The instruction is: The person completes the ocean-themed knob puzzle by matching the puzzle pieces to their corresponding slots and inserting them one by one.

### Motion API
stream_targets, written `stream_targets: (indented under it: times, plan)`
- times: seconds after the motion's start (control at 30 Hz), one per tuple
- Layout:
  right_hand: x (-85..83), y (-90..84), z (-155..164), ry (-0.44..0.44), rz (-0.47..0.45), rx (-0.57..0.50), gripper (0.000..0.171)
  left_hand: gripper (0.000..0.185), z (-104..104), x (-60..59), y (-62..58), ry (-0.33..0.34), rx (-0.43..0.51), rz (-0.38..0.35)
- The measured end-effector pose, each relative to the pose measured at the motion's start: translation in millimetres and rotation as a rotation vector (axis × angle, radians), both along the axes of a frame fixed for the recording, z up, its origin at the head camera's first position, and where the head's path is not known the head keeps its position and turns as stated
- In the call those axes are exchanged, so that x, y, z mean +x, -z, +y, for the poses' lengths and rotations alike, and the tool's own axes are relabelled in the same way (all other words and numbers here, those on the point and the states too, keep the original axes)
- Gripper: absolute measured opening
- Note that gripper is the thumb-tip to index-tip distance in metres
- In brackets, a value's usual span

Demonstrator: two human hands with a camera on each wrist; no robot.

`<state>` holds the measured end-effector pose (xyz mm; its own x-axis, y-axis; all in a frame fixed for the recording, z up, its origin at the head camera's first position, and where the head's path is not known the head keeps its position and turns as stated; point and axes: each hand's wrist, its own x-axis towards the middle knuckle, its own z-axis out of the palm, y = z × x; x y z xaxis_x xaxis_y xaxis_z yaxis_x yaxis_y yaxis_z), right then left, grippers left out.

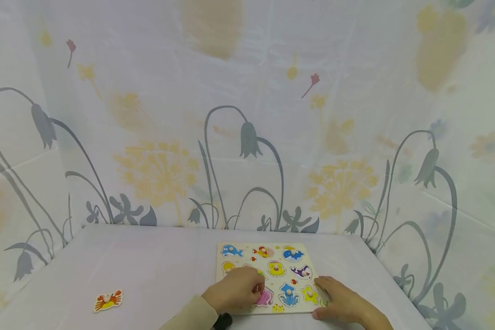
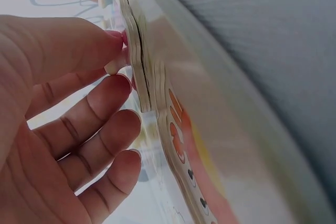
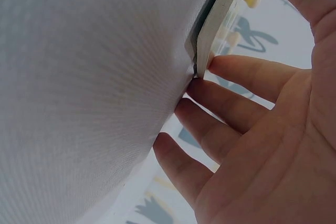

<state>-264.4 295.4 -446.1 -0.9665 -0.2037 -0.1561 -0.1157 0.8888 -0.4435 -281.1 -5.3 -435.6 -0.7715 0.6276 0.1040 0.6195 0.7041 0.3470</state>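
My left hand [image 1: 237, 288] is over the front left part of a pale wooden puzzle board [image 1: 307, 256] of sea animals. Its thumb and forefinger pinch the small knob of a pink puzzle piece [image 1: 266, 299]; in the left wrist view the piece lies against the board, the other fingers loosely bent beside it. At the board's right edge rests my right hand [image 1: 346, 300], fingers spread, thumb near the front corner. In the right wrist view one fingertip touches the board's edge [image 3: 210, 32] and other fingertips rest on the white cloth.
A crab puzzle piece [image 1: 108, 301] lies apart on the white-covered table [image 1: 156, 266], to the left. Several knobbed pieces sit in the board, among them a blue squid [image 1: 289, 295] and a yellow starfish [image 1: 310, 294]. A flower-printed curtain [image 1: 169, 114] hangs behind.
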Motion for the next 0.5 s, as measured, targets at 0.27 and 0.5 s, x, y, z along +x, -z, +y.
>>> stream_targets:
  times: [0.27, 0.5]
  plan:
    - [2.9, -4.0, -1.6, -0.005, 0.005, 0.005, 0.091, 0.017, 6.3, -2.7, 0.8, 0.027, 0.012, 0.001]
    - [3.2, -5.0, -2.8, 0.003, -0.007, 0.014, 0.091, 0.013, 9.1, -2.0, 0.6, 0.011, -0.012, 0.001]
